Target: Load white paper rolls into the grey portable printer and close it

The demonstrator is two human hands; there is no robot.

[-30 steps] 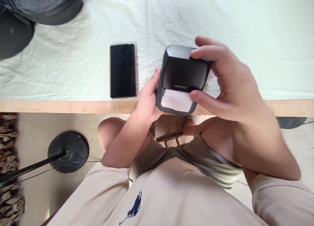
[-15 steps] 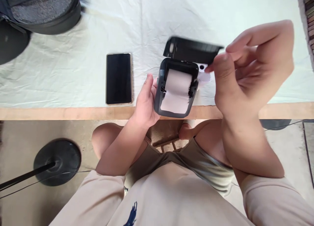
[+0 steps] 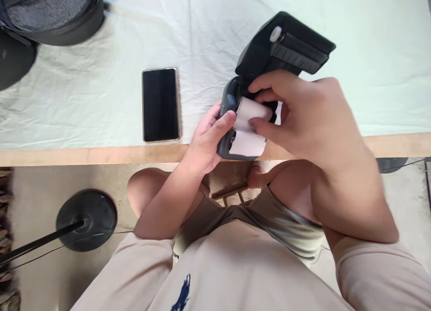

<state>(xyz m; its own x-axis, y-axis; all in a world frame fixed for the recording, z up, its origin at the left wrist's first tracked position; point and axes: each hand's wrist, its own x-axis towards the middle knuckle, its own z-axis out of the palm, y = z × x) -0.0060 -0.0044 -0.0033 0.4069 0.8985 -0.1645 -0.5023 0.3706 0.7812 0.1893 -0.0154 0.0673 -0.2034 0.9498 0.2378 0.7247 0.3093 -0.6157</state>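
A small dark receipt printer point(image 3: 225, 142) is held over the table's front edge, its black lid point(image 3: 262, 48) swung up and back. Inside lies a white paper roll point(image 3: 254, 108), with a loose strip of paper over the printer's near end. My left hand point(image 3: 207, 140) is closed around the printer's left side, thumb on the rim. My right hand point(image 3: 306, 113) reaches in from the right, its thumb and fingers closed on the paper roll. Part of the compartment is hidden behind my right hand.
A phone point(image 3: 160, 105) with a dark screen lies left of the printer on the pale cloth point(image 3: 117, 99). A black bag point(image 3: 57, 19) stands at the back left. The wooden table edge point(image 3: 84, 155) runs across, above a round black stand base point(image 3: 86, 219) on the floor.
The lid has swung further back, showing its inner side. My right hand has let go of the lid and moved left and down onto the paper roll. My left thumb now rests over the rim.
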